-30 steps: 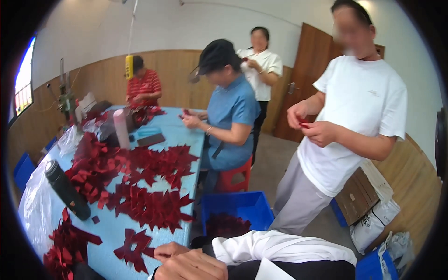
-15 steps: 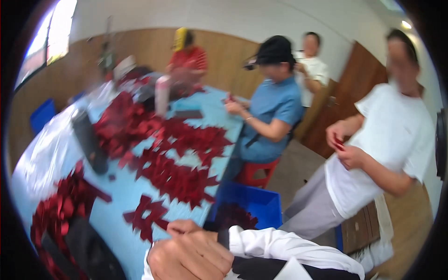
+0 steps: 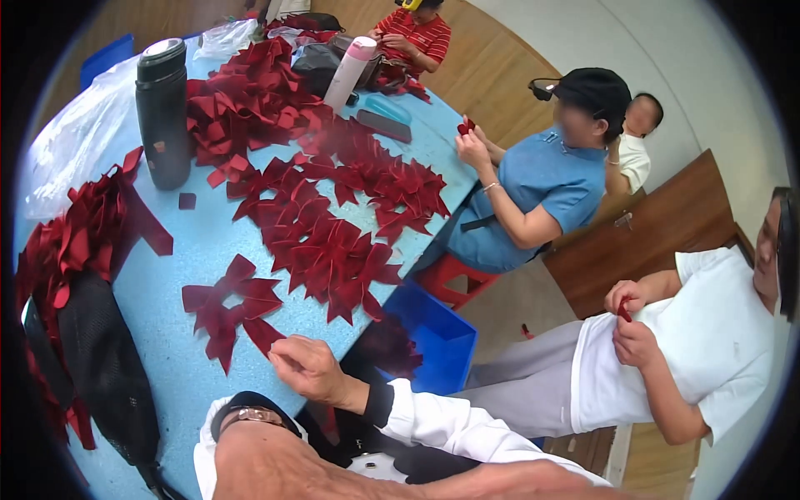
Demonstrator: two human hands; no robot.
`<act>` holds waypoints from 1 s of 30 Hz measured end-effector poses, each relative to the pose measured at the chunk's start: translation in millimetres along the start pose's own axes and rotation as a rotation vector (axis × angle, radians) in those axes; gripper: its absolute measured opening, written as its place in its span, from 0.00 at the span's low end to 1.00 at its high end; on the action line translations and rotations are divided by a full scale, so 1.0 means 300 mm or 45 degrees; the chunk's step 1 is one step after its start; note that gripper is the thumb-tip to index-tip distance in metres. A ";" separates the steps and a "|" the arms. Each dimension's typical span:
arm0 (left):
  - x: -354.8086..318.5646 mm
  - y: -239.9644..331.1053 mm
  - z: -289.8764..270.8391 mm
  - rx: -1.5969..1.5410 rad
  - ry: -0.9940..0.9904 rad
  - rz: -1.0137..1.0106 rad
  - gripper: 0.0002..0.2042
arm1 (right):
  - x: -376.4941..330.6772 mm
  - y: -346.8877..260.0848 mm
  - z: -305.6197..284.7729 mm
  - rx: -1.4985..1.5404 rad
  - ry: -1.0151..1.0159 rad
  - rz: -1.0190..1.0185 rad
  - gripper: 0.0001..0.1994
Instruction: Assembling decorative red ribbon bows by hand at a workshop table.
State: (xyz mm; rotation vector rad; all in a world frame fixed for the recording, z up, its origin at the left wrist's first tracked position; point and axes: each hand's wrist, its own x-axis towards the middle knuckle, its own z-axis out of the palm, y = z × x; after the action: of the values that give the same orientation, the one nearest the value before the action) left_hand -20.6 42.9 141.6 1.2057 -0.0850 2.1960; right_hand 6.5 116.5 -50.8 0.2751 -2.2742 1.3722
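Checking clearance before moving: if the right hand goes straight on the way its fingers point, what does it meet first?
Probably the red ribbon bow lying on the blue table just beyond the right hand; depth is unclear, so the fingertips may already touch it.

Bare table strip point(image 3: 179, 250) between bow piles point(image 3: 333, 242); flask point(image 3: 162, 112) blocks far end.

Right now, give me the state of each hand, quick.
Left hand: only the wrist with a watch and the back of the hand show; grip cannot be told.
Right hand: fingers curled at the table edge beside a red bow; holding nothing visible.
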 end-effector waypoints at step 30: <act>0.035 -0.041 0.137 0.490 0.347 0.013 0.20 | -0.041 0.010 -0.018 0.181 0.106 -0.076 0.05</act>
State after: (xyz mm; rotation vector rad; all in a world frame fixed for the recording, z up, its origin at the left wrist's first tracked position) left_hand 12.6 44.1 170.9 1.0841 0.4633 2.4349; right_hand 17.6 121.9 -57.2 0.3232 -2.0882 1.4888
